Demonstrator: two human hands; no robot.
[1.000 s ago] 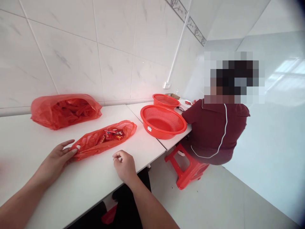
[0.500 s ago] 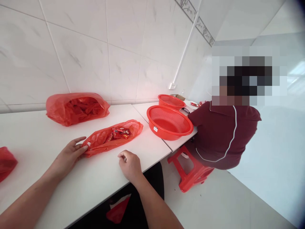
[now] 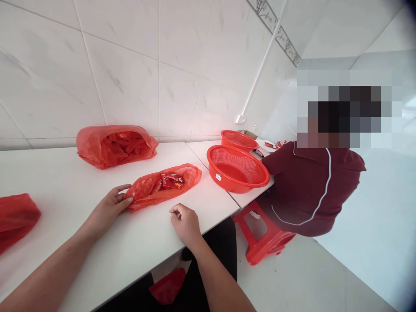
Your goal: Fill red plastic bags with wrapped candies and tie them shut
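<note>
A thin red plastic bag point(image 3: 164, 185) lies on the white table point(image 3: 81, 186), with small red packets point(image 3: 171, 180) showing through it. My left hand point(image 3: 110, 204) rests flat on the table, fingers stretched out, fingertips touching the bag's near end. My right hand point(image 3: 185, 223) sits near the table's front edge, fingers loosely curled under, apart from the bag; nothing shows in it.
A fuller red bag point(image 3: 115, 145) lies by the tiled wall and another red bag point(image 3: 16, 216) at the far left. Two red mesh basins point(image 3: 238, 169) point(image 3: 238, 139) stand on the adjoining table. A person in a maroon shirt point(image 3: 308, 186) sits on a red stool point(image 3: 263, 238) to the right.
The view has swung left, bringing the far-left red bag into sight. Both hands keep their places by the bag; my left fingertips stay on its end.
</note>
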